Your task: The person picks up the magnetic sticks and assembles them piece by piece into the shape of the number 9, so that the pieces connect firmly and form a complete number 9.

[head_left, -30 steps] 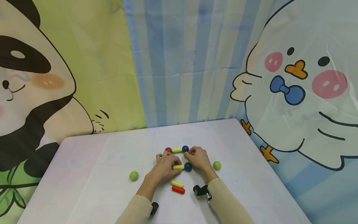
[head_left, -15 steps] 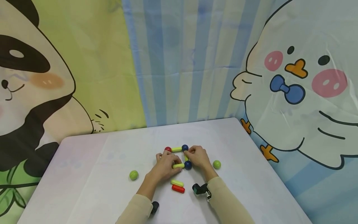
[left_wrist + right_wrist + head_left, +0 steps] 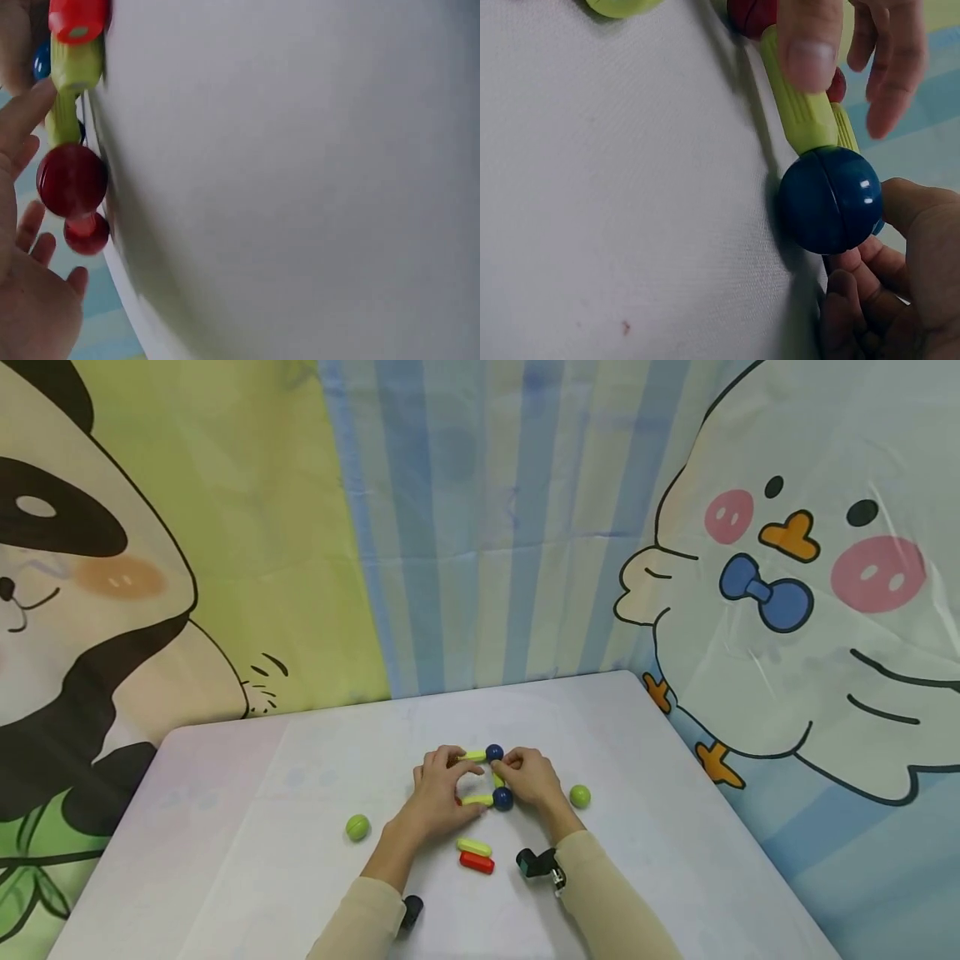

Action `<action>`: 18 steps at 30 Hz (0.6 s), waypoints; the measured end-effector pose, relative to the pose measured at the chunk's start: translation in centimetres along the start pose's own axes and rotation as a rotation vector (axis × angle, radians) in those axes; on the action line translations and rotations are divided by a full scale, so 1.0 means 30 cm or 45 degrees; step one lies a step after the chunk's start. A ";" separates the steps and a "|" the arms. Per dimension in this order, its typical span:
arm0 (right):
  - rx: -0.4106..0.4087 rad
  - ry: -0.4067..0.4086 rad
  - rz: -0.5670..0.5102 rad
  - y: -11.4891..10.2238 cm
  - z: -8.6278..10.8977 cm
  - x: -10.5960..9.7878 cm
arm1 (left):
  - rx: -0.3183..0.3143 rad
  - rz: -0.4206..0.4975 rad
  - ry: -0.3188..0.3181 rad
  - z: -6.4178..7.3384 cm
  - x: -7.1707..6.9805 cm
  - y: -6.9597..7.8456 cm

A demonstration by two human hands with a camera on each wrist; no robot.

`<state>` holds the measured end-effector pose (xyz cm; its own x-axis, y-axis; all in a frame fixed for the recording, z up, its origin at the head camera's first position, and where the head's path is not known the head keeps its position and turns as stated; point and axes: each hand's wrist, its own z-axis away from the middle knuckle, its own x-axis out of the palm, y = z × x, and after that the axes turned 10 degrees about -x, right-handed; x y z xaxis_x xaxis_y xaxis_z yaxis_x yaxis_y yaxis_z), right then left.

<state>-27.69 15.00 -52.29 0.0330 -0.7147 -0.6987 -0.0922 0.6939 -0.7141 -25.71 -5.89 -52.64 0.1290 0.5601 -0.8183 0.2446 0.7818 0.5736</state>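
Note:
A toy frame of balls and rods lies mid-table. Its right side has a far blue ball (image 3: 494, 752) and a near blue ball (image 3: 502, 799), joined by a yellow-green side rod (image 3: 498, 779). My right hand (image 3: 531, 777) pinches that rod close to the far ball. Yellow-green rods run left from both balls: a far rod (image 3: 473, 756) and a near rod (image 3: 477, 800). My left hand (image 3: 437, 789) spreads around the frame's left side, thumb along the near rod. The left wrist view shows a red ball (image 3: 72, 180) and another red ball (image 3: 87, 233) with a red piece between them.
In front of the frame, a loose yellow-green rod (image 3: 474, 846) lies beside a red rod (image 3: 477, 862). One green ball (image 3: 357, 827) sits to the left, another green ball (image 3: 581, 796) to the right. Printed curtains stand behind the white table (image 3: 247, 860).
My left hand's fingers have spread apart and reached toward the far side, now covering the far red ball. The right hand keeps its pinch in nearly the same place.

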 end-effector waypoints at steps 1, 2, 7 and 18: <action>-0.004 0.000 0.003 0.001 -0.001 0.000 | -0.025 0.020 -0.003 -0.001 -0.007 -0.006; -0.003 0.000 0.004 0.001 -0.001 -0.001 | -0.046 0.040 -0.007 -0.002 -0.014 -0.014; -0.006 -0.006 0.031 0.012 -0.003 0.003 | -0.136 0.098 -0.091 -0.008 -0.039 -0.061; -0.017 -0.038 0.021 0.017 0.001 -0.003 | -0.149 0.213 -0.164 -0.004 -0.040 -0.110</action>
<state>-27.70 15.40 -52.59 0.0610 -0.7002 -0.7113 -0.1060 0.7040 -0.7022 -26.78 -9.09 -53.55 0.2814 0.6511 -0.7049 0.0973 0.7115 0.6960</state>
